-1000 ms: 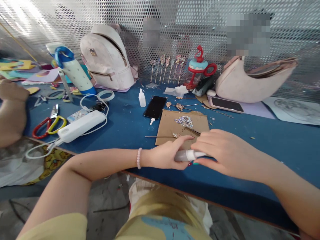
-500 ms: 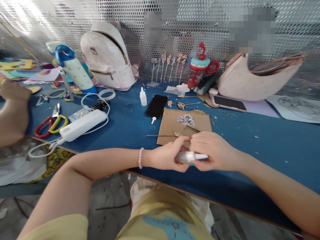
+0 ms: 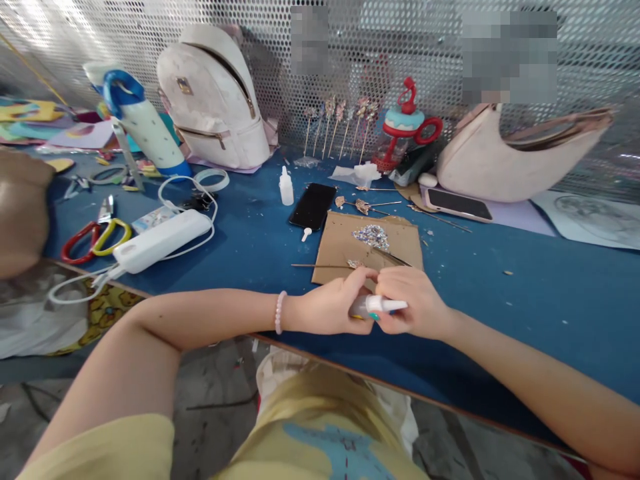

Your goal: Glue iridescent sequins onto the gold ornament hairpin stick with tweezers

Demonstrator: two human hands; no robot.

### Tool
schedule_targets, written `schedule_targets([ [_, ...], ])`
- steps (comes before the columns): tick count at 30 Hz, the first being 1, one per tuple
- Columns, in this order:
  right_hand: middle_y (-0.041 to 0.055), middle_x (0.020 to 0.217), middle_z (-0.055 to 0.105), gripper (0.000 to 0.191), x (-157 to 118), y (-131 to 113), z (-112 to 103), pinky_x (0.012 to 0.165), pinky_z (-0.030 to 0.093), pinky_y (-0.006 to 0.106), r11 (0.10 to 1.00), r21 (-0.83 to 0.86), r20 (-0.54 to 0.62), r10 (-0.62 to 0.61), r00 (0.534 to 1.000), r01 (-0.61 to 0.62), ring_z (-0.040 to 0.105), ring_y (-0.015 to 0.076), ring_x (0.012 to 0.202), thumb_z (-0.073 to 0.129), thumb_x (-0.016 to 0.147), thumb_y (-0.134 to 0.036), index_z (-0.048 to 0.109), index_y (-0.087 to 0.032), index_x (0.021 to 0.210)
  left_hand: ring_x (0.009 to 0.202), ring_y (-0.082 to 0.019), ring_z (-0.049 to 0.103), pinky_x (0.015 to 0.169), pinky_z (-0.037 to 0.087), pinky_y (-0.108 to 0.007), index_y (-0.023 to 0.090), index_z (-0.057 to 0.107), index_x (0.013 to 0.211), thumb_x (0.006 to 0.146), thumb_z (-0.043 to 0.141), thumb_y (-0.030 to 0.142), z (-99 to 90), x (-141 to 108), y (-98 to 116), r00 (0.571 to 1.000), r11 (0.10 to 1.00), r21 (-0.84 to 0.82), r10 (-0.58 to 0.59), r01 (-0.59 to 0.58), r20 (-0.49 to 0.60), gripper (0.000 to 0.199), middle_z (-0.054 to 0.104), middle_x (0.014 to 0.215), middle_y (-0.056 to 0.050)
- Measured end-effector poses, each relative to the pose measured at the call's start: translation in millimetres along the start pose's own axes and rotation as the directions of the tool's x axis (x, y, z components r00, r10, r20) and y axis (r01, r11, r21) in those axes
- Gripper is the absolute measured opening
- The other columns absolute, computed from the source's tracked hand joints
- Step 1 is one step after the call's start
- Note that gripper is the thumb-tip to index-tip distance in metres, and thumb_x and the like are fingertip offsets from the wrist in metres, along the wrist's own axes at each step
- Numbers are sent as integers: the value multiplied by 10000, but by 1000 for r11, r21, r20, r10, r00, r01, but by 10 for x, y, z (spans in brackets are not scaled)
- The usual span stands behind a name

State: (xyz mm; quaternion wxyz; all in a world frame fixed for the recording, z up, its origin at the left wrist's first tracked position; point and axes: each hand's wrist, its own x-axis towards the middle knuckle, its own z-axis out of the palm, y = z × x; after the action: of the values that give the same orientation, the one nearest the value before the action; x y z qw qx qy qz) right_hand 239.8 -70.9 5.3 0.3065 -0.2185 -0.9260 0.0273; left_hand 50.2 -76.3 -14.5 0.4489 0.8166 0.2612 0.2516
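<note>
My left hand [image 3: 327, 305], with a pink bead bracelet at the wrist, is closed round a small squeeze bottle [image 3: 359, 307] with a white pointed nozzle aimed right. My right hand [image 3: 415, 300] meets it, fingers curled, its thumb pressed on the white collar. Just beyond lies a cardboard piece [image 3: 335, 243] bearing a heap of glittery gems [image 3: 371, 236]. Tweezers [image 3: 393, 257] rest on it, partly behind my right hand. A thin stick [image 3: 320, 266] with a sparkly end lies across the cardboard's left edge.
Behind are a black phone [image 3: 313, 207], a white dropper bottle [image 3: 286, 187] and decorated sticks standing upright [image 3: 336, 127]. To the left lie scissors [image 3: 100, 233], a white power strip [image 3: 163, 241] and another person's arm [image 3: 23, 213]. A handbag [image 3: 515, 163] stands right.
My right hand has shifted left along the bottle, its thumb now on the collar, and more of the nozzle shows. The other person's arm has come nearer. The view has shifted slightly.
</note>
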Motion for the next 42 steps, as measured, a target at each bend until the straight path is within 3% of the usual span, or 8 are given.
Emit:
schedule_targets([
  [8, -41, 517, 358, 308, 2, -14, 43, 505, 257, 258, 996, 47, -65, 75, 995, -72, 328, 106, 503, 499, 824, -296, 345, -219, 569, 854, -229, 683, 711, 486, -311, 152, 315, 1275, 723, 659, 218, 20, -17, 32, 994, 994, 50, -100, 102, -54, 654, 691, 997, -100],
  [13, -38, 576, 416, 269, 18, 0, 53, 517, 299, 246, 955, 210, -80, 230, 970, -209, 382, 99, 517, 508, 861, -349, 442, -203, 646, 767, -170, 660, 644, 467, -262, 189, 325, 1178, 730, 648, 225, 23, 13, -18, 984, 996, 2, -90, 92, -156, 553, 650, 907, -31],
  [22, 51, 882, 572, 267, 2, -5, 105, 686, 487, 323, 904, 344, -178, 328, 928, -254, 575, 182, 791, 643, 827, -451, 573, -205, 905, 935, -167, 635, 765, 503, -276, 203, 269, 1135, 769, 651, 209, -2, 80, -74, 956, 973, -113, 170, -201, -240, 529, 578, 1056, -83],
  [24, 66, 966, 598, 250, -8, 42, 88, 740, 508, 350, 817, 488, -170, 433, 885, -306, 604, 201, 860, 578, 871, -449, 559, -222, 974, 924, -153, 626, 786, 496, -278, 202, 277, 1178, 780, 676, 237, -62, 105, -67, 947, 971, -71, 203, -227, -251, 565, 576, 1044, -67],
  [29, 44, 960, 647, 205, -64, 236, 79, 723, 536, 362, 432, 813, 15, 655, 756, -390, 659, 197, 823, 403, 949, -452, 435, -266, 1027, 760, -91, 564, 722, 468, -235, 190, 404, 1142, 794, 713, 322, -282, 175, -96, 929, 972, 36, 231, -230, -289, 484, 572, 848, 17],
  [32, 20, 885, 615, 277, -100, 280, 68, 636, 499, 310, 450, 794, 68, 602, 796, -408, 605, 168, 730, 516, 897, -488, 400, -263, 1009, 664, -69, 504, 632, 436, -201, 174, 494, 1119, 853, 644, 306, -356, 192, -115, 897, 966, 114, 259, -234, -357, 333, 540, 757, 40],
  [36, -3, 816, 522, 306, -107, 201, 33, 556, 405, 251, 536, 722, 217, 425, 879, -437, 460, 116, 627, 536, 893, -485, 431, -235, 1035, 630, -66, 495, 603, 431, -194, 189, 587, 1179, 922, 549, 229, -377, 165, -79, 815, 903, 274, 419, -330, -400, 263, 572, 733, 31],
  [42, 20, 882, 484, 263, -108, 122, 15, 666, 436, 274, 667, 618, 264, 322, 909, -415, 468, 143, 748, 501, 902, -475, 469, -235, 1005, 705, -67, 601, 626, 483, -168, 172, 687, 994, 873, 628, 141, -352, 104, 42, 686, 806, 334, 592, -489, -423, 138, 665, 837, -13],
])
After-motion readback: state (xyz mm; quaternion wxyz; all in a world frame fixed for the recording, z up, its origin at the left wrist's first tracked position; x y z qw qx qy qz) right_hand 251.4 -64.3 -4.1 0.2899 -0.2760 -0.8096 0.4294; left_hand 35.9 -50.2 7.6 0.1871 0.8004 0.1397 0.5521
